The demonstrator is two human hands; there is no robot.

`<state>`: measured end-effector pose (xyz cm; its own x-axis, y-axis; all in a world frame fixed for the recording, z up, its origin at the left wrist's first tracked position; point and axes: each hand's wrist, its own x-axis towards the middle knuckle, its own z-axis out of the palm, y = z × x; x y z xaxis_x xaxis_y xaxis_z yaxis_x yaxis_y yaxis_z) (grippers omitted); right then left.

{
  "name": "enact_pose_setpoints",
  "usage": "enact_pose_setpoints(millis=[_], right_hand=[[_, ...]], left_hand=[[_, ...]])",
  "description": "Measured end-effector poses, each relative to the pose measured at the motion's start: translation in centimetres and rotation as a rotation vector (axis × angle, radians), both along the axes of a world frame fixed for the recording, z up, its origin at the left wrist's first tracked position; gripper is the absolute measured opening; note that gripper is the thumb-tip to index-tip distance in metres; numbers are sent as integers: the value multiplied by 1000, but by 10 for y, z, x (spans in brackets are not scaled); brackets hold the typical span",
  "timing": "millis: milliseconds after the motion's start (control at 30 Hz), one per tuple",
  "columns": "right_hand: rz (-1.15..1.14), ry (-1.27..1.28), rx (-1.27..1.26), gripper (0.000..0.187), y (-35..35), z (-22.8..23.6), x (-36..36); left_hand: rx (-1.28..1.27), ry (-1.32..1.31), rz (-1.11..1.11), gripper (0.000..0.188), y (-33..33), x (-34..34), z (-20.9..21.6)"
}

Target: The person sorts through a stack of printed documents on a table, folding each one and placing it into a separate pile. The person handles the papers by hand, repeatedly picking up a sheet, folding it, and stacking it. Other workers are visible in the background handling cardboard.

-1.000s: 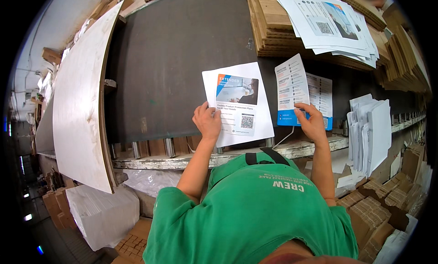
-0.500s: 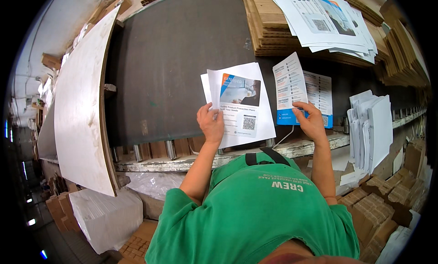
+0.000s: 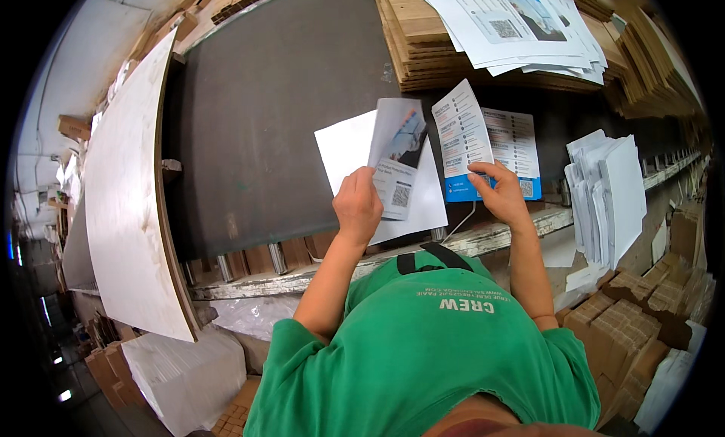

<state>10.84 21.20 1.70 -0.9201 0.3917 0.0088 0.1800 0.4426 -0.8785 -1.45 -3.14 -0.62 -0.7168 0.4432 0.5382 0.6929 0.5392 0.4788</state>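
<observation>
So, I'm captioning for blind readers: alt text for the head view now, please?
A person's left hand holds a bent leaflet over white paper; the right hand holds a blue-edged leaflet. Around them: a dark belt, stacked brown boards.

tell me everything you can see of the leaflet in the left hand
The leaflet looks like thin printed paper, with a photo and a patch of orange in its upper half, dark text below and a square code toward the lower right. It is bowed rather than flat, its left side lifted. The left hand grips it at the lower left edge. It lies over a larger white sheet; how much they touch is hidden.
</observation>
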Motion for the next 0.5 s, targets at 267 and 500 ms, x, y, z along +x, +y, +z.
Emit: enact_pose_setpoints(millis=[267, 500], right_hand=[[3, 1, 25, 20, -1, 0, -2], [-31, 18, 23, 19, 3, -8, 3]], left_hand=[[161, 239, -135, 28, 10, 7, 54], [205, 270, -209, 25, 13, 13, 76]])
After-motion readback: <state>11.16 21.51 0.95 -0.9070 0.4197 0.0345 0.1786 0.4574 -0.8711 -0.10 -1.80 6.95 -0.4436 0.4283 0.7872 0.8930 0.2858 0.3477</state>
